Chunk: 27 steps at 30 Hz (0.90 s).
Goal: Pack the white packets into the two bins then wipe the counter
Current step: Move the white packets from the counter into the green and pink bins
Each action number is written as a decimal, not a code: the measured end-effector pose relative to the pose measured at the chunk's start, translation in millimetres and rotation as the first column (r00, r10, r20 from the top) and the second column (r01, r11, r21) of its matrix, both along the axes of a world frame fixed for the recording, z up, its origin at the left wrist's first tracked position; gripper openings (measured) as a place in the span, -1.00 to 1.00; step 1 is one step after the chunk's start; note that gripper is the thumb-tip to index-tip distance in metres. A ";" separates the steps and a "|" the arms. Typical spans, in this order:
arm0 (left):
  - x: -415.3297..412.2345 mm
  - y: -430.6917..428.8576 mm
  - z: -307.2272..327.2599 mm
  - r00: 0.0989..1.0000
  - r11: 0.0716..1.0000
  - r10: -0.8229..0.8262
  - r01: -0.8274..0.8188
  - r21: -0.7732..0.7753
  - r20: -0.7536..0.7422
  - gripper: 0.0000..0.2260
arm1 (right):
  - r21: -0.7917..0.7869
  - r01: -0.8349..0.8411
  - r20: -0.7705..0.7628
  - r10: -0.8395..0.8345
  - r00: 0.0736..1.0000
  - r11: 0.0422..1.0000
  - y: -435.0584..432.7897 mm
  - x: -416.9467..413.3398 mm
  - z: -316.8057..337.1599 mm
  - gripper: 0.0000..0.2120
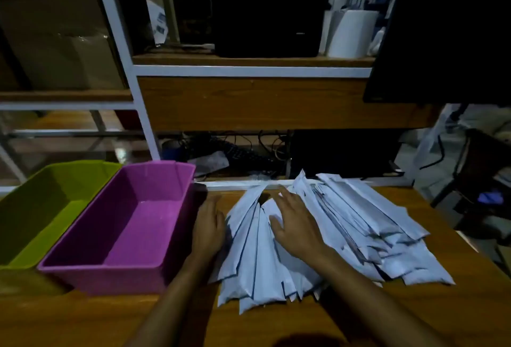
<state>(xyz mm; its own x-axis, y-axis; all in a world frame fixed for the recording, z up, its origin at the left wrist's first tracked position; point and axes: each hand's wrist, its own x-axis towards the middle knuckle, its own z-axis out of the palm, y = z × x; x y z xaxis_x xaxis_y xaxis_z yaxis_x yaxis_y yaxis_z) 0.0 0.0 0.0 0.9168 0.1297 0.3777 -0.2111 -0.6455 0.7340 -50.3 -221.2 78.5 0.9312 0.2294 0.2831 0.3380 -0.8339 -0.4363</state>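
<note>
A fanned pile of several long white packets [359, 222] covers the wooden counter [83, 319] at centre and right. My right hand [296, 225] lies flat on the left part of the pile, fingers spread. At the pile's left edge rests my left hand [208, 228], fingers together against the outermost packet [243, 263], between the pile and the purple bin. The purple bin [69, 266] stands empty at left of centre. An empty green bin [16, 263] sits beside it at the far left.
A white metal shelf frame [121, 51] with wooden shelves rises behind the counter. Cables and a dark keyboard [243, 153] lie on a lower level behind the packets. A black monitor [448, 29] hangs at upper right. A dark chair [481, 170] stands at right.
</note>
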 end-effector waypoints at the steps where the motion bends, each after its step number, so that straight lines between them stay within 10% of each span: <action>1: 4.7 -3.4 -4.7 0.999 0.999 -0.009 0.006 -0.053 -0.042 -0.56 | -0.101 0.010 -0.032 -0.013 0.999 0.995 -3.8 4.8 -11.8 -0.47; 7: 30.2 -24.7 -25.8 0.909 0.979 -0.205 0.192 -0.072 -0.362 -0.58 | -0.524 0.115 -0.048 -0.164 0.985 0.844 -34.6 19.0 -72.1 -0.29; 14: 41.8 -46.5 -43.7 0.900 0.984 -0.077 0.137 0.111 -0.430 -0.45 | -0.493 0.150 -0.030 -0.189 0.982 0.857 -63.5 22.2 -82.7 -0.43; 20: 26.1 -52.7 -36.7 0.942 0.980 -0.162 0.118 -0.162 -0.293 -0.73 | -0.409 0.150 -0.009 -0.168 0.986 0.900 -67.0 22.2 -81.2 -0.48; 27: 12.5 -53.1 14.8 0.994 0.990 -0.077 0.067 -0.126 -0.081 -0.69 | -0.140 0.158 -0.021 -0.163 0.986 0.977 -57.2 26.7 -53.8 -0.47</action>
